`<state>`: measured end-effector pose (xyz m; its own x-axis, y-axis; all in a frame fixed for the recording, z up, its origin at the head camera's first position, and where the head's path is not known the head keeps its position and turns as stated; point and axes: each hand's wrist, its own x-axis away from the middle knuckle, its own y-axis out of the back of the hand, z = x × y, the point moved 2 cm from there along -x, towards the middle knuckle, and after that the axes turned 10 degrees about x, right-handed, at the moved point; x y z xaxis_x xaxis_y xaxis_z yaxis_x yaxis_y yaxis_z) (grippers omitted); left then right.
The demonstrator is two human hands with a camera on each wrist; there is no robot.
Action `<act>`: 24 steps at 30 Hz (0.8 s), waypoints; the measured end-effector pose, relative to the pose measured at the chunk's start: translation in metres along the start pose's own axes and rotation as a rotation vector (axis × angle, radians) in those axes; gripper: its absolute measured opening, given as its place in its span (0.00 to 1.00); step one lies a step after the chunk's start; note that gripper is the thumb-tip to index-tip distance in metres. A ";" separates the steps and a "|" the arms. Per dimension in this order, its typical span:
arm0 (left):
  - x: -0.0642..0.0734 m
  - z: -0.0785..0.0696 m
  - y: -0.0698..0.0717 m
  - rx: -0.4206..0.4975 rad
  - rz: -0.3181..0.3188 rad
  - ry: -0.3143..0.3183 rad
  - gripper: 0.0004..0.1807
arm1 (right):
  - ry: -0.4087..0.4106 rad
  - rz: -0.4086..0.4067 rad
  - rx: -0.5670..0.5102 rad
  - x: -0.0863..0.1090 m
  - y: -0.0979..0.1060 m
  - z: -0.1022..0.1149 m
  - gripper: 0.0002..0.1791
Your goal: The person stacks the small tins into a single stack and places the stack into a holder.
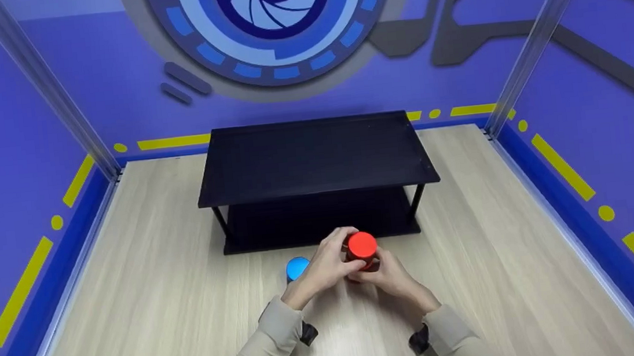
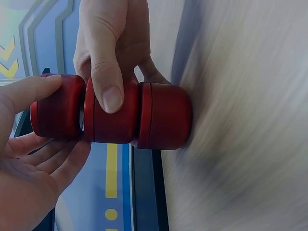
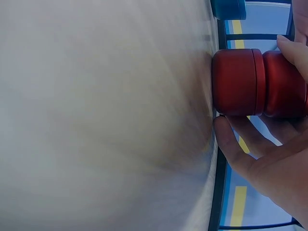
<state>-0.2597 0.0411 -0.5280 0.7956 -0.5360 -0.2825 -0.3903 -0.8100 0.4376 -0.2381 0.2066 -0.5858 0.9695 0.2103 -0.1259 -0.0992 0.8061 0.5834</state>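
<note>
Three red canisters stand one above another on the table. My left hand [image 1: 324,265] grips the top red canister [image 2: 57,106], thumb on one side and fingers on the other. A narrow gap shows along part of its underside, above the middle red canister [image 2: 113,120]. Around that middle one, my right hand [image 1: 393,278] holds on, its thumb pressed against the side. The bottom red canister [image 3: 236,82] rests on the tabletop, with fingers of the right hand close beside it. From the head view only the uppermost red lid shows well. A blue canister [image 1: 297,267] stands left of the stack, partly behind my left wrist.
A black two-tier shelf [image 1: 315,158] stands just behind the canisters, its lower board [image 1: 321,218] near the table surface. The light wood table [image 1: 172,308] stretches to both sides. Blue printed walls [image 1: 108,64] enclose the back and sides.
</note>
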 end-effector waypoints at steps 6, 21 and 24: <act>0.001 0.002 0.000 0.009 0.000 0.036 0.29 | -0.001 0.003 0.014 0.000 0.000 0.000 0.32; 0.004 0.007 0.000 0.042 0.008 0.058 0.29 | 0.036 -0.027 0.031 -0.001 0.000 -0.001 0.31; 0.003 0.007 0.000 0.033 0.004 0.051 0.30 | 0.019 -0.028 0.025 0.000 0.001 0.000 0.32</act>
<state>-0.2602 0.0379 -0.5351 0.8160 -0.5275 -0.2365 -0.4083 -0.8155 0.4102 -0.2386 0.2069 -0.5851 0.9673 0.1986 -0.1577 -0.0662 0.7980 0.5990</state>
